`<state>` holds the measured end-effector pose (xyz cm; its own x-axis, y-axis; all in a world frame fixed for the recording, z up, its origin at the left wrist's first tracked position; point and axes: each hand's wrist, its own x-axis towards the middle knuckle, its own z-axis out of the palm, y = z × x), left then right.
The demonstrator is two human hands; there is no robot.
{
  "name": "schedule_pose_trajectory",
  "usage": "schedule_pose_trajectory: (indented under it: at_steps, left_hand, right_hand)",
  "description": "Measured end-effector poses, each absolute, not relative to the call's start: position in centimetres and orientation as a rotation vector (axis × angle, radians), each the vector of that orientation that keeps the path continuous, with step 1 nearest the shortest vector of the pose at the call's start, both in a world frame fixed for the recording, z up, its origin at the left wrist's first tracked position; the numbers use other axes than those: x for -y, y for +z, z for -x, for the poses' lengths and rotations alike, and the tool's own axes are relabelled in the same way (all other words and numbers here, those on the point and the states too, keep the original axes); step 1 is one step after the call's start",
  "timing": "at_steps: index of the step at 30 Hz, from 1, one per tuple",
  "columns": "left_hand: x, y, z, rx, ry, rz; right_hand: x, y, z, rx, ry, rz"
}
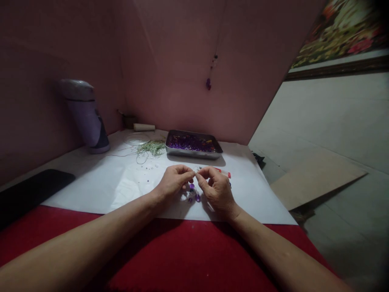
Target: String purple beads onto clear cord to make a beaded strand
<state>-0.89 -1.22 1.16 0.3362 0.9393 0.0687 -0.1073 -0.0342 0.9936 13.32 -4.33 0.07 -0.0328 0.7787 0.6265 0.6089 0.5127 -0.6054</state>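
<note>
Tangled pale-green thread (151,147) lies loose; left hand (170,182) pinches closed, shiny round purple beads (198,198) clustered below, plenty more unstrung in the shallow rectangular metal tray (194,153); right hand (219,192) pinches too, its hold too small to tell, like the left's!

Dark slab (36,188) cut off left, framed picture (346,38) cropped, pinched item unclear

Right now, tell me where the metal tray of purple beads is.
In the head view, the tray sits beyond both hands, slightly right of centre on the white sheet, just right of the tangled green thread.
</note>
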Motion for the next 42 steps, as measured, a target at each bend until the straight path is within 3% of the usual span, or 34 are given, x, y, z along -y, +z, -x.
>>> schedule_pose_trajectory:
  at_steps: [16,31,42]
  left_hand:
    - [1.5,1.3,0.7,-0.859,1.033,-1.332]
    - [1.6,1.2,0.7,-0.843,1.047,-1.412]
    - [1.2,0.6,0.7,-0.902,1.018,-1.464]
  right_hand:
    - [4.5,0.1,-13.1,1.639,0.187,1.231]
    - [3.9,0.0,-13.2,1.365,0.809,1.095]
    - [3.4,-0.2,-13.4,1.463,0.714,1.057]
